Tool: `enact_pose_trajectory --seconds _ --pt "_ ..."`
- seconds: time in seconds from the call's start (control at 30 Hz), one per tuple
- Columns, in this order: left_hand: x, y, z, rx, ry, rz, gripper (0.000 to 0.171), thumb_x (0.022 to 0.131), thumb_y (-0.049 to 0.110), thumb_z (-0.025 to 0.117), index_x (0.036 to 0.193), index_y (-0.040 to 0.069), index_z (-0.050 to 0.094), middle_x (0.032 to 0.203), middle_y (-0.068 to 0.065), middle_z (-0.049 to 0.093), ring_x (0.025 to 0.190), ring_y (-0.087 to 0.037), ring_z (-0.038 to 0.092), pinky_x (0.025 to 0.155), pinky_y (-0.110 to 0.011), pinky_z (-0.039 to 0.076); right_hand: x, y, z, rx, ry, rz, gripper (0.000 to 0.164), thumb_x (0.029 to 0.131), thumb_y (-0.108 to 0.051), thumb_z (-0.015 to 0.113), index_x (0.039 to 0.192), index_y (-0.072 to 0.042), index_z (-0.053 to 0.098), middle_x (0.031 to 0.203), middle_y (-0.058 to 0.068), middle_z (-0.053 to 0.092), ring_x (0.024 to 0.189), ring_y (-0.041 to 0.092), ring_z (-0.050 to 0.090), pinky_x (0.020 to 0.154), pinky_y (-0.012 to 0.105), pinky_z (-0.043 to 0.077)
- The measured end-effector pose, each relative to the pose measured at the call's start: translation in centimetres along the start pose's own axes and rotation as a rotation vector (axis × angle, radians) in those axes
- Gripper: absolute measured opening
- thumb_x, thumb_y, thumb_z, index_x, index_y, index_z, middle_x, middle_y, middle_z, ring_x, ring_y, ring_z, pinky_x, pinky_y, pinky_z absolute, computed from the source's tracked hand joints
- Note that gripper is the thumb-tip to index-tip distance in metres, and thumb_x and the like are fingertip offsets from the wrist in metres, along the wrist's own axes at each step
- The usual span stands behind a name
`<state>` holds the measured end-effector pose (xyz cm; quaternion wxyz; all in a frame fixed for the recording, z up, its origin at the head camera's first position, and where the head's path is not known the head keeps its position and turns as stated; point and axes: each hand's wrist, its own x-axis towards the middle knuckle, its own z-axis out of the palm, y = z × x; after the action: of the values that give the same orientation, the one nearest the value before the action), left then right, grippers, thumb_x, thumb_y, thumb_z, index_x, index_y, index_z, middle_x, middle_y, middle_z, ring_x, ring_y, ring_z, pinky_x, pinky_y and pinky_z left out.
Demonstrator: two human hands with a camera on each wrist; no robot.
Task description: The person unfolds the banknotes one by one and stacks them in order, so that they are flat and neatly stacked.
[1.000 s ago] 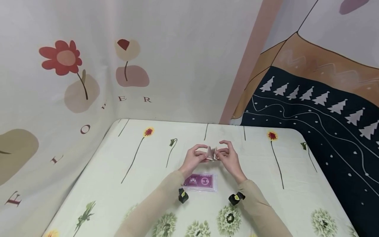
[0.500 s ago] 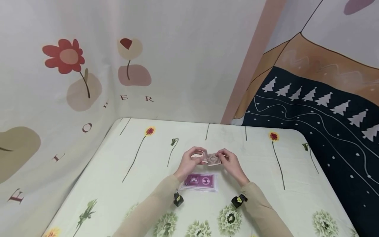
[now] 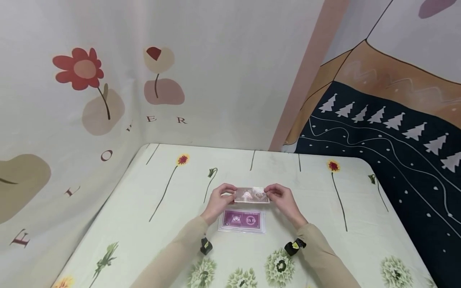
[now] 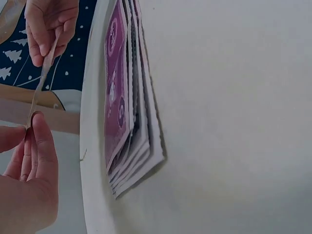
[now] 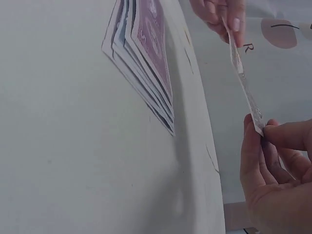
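A pinkish-brown banknote [image 3: 248, 195] is stretched flat between both hands, faintly creased near its right part. My left hand [image 3: 217, 202] pinches its left end between thumb and fingers, and my right hand [image 3: 284, 200] pinches its right end. Both wrist views show the note edge-on, held by its ends, with the left hand's fingers [image 4: 45, 146] and the right hand's thumb [image 5: 288, 135] close at the paper. Just nearer to the person lies a stack of banknotes [image 3: 242, 221], a purple one on top; the stack's layered edges [image 4: 141, 117] fan slightly.
The table [image 3: 173, 240] has a pale cloth printed with flowers and stems. A white curtain [image 3: 223, 80] with flower prints stands behind it, and a dark cloth with white trees [image 3: 381, 132] hangs at the right. Black cameras sit on both wrists.
The banknote was folded between the fingers a second ago. The hands have moved apart, the left one leftward and slightly nearer, and the note now lies spread out flat between them.
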<state>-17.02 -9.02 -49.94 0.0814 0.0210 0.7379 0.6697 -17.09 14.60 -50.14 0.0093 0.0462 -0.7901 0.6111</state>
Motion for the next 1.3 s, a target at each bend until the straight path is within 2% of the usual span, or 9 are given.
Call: enact_pose_trajectory --seconds 0.2,0.4,0.6,0.77,0.93,1.1,1.3 --pt "-0.2 0.0 -0.2 -0.006 0.010 0.003 0.025 0.085 -0.005 0.062 0.110 -0.003 0.061 0.101 -0.015 0.063 0.087 -0.028 0.067 0.077 -0.031 0.056 -0.2 0.1 -0.1 0.069 -0.006 0.074 0.019 0.086 0.004 0.066 0.104 0.007 0.066 0.099 0.016 0.067 0.086 0.016 0.061 0.073 0.023 0.053" --pt "-0.3 -0.3 -0.7 -0.005 0.013 0.005 0.025 0.083 -0.007 0.063 0.107 -0.003 0.062 0.097 -0.015 0.064 0.083 -0.025 0.067 0.076 -0.032 0.056 -0.5 0.4 0.1 0.096 -0.015 0.109 0.020 0.085 0.002 0.069 0.105 0.007 0.067 0.101 0.016 0.066 0.089 0.019 0.061 0.074 0.026 0.054" --pt "-0.5 -0.5 -1.5 0.072 0.009 0.008 0.023 0.080 -0.009 0.064 0.102 -0.002 0.064 0.089 -0.011 0.065 0.076 -0.020 0.065 0.073 -0.031 0.056 -0.7 0.2 0.3 0.119 -0.075 0.149 0.016 0.086 0.004 0.066 0.101 0.009 0.067 0.095 0.015 0.068 0.084 0.019 0.065 0.077 0.031 0.056" --pt "-0.5 -0.7 -2.1 0.141 -0.026 0.027 0.021 0.079 -0.010 0.065 0.098 -0.002 0.065 0.083 -0.010 0.067 0.074 -0.016 0.062 0.073 -0.029 0.054 -0.9 0.1 0.4 0.093 -0.108 0.165 0.014 0.085 0.005 0.066 0.098 0.008 0.068 0.093 0.013 0.069 0.085 0.019 0.065 0.078 0.030 0.056" --pt "-1.0 -0.9 -2.6 0.172 -0.074 0.035 0.018 0.079 -0.009 0.067 0.096 -0.003 0.065 0.081 -0.014 0.068 0.072 -0.016 0.063 0.069 -0.027 0.053 -1.2 0.3 0.3 0.057 -0.189 0.142 0.014 0.087 0.004 0.065 0.100 0.008 0.067 0.093 0.015 0.069 0.083 0.019 0.066 0.076 0.030 0.056" --pt "-1.8 -0.7 -3.1 0.226 -0.112 0.061 0.014 0.080 -0.008 0.068 0.092 -0.001 0.065 0.078 -0.011 0.069 0.072 -0.020 0.065 0.066 -0.026 0.052 -1.6 0.5 0.3 0.028 -0.296 0.101 0.014 0.091 0.002 0.060 0.104 0.009 0.063 0.093 0.017 0.068 0.080 0.020 0.065 0.070 0.033 0.056" --pt "-2.4 -0.6 -3.4 0.256 -0.112 0.048 0.013 0.081 -0.007 0.068 0.092 0.000 0.066 0.078 -0.010 0.068 0.072 -0.019 0.065 0.067 -0.026 0.051 -1.8 0.7 0.6 0.028 -0.336 0.082 0.015 0.093 0.002 0.058 0.105 0.009 0.061 0.095 0.021 0.067 0.081 0.024 0.063 0.069 0.034 0.055"
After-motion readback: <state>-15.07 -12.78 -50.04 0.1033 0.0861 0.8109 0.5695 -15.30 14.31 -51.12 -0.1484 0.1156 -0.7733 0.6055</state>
